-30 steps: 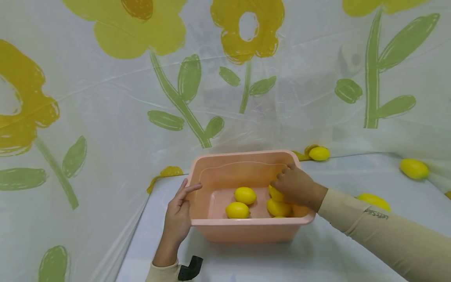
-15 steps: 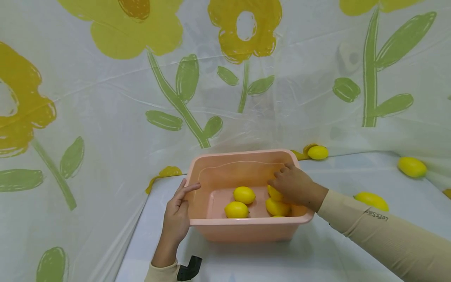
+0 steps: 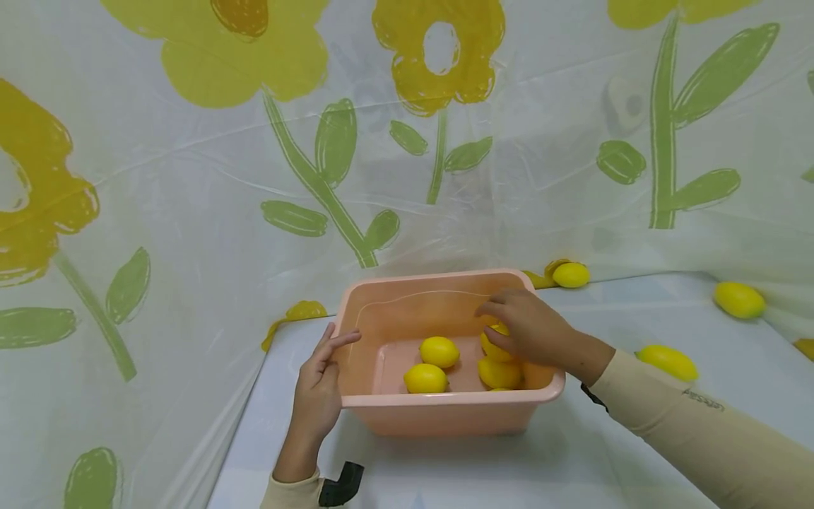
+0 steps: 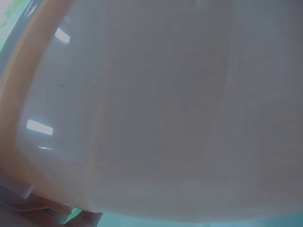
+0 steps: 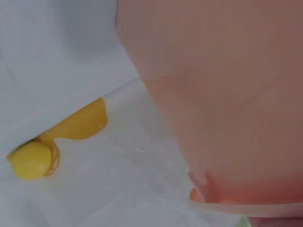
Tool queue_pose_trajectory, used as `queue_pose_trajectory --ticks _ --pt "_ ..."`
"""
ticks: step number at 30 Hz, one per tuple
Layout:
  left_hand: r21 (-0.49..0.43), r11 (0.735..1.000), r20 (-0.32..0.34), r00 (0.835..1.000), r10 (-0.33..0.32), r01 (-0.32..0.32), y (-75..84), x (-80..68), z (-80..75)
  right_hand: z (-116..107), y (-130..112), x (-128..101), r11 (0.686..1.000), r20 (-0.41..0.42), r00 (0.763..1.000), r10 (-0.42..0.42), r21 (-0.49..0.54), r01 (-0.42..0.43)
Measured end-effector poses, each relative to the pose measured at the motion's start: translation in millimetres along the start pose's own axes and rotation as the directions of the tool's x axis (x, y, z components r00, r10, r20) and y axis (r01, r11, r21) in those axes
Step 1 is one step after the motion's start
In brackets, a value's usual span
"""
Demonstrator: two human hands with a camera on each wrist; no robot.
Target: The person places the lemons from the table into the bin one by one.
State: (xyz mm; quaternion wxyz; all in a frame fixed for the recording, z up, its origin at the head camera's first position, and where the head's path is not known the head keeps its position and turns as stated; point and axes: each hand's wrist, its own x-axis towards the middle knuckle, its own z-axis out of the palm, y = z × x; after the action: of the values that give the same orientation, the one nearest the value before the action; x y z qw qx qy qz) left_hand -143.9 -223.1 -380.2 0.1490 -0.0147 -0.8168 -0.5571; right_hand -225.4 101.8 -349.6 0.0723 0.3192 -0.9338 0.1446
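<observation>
A pink plastic basin point(image 3: 439, 417) stands on the white-covered table. My left hand point(image 3: 321, 389) grips the left rim, one digit reaching over the edge and the others along the outside. My right hand point(image 3: 524, 325) is inside the basin's right end, thumb and fingers spread apart just above a lemon point(image 3: 494, 346). That lemon lies on another lemon point(image 3: 500, 373), with a sliver of one more near the front wall. Two lemons point(image 3: 439, 352) lie together at the basin's middle. In the left wrist view the basin wall point(image 4: 165, 109) fills most of the picture.
To the right on the table lie a lemon point(image 3: 668, 362) beside the right sleeve, another lemon point(image 3: 740, 300) farther back and a lemon point(image 3: 571, 275) behind the basin by the curtain. The flower-printed curtain point(image 3: 540, 198) rises behind the table's back edge.
My right hand has loosened from the upper lemon in the basin, its fingers spreading and lifting slightly, and the forearm has shifted a little right. The left hand stays on the rim.
</observation>
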Motion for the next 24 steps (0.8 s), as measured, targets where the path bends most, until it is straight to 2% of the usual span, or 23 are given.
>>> queue_pose_trajectory --ticks 4,7,10,14,19,24 --pt "-0.002 1.000 -0.001 1.000 -0.003 0.003 -0.2 -0.1 -0.1 -0.6 0.5 -8.3 0.999 -0.168 0.986 -0.015 0.031 0.021" --pt "0.001 1.000 -0.002 1.000 -0.007 0.007 -0.4 -0.2 -0.3 -1.0 1.4 -17.6 0.998 -0.291 0.955 -0.052 0.022 0.061" --pt "0.007 1.000 -0.004 1.000 -0.001 0.001 0.6 -0.4 -0.7 -3.0 1.2 -29.8 0.997 -0.374 0.925 -0.066 0.017 0.078" --pt "0.007 1.000 -0.002 1.000 0.005 -0.005 1.5 -0.3 -0.3 -7.2 0.7 -50.5 0.998 -0.420 0.907 -0.030 0.044 0.054" --pt "0.008 1.000 0.000 1.000 -0.002 0.002 -0.1 0.2 -0.1 -11.4 2.0 -78.2 0.995 -0.453 0.890 0.058 0.099 -0.015" --pt "0.024 1.000 0.003 1.000 -0.006 0.005 -0.6 0.5 -2.1 -11.2 7.4 -101.9 0.988 -0.503 0.854 0.129 0.144 -0.065"
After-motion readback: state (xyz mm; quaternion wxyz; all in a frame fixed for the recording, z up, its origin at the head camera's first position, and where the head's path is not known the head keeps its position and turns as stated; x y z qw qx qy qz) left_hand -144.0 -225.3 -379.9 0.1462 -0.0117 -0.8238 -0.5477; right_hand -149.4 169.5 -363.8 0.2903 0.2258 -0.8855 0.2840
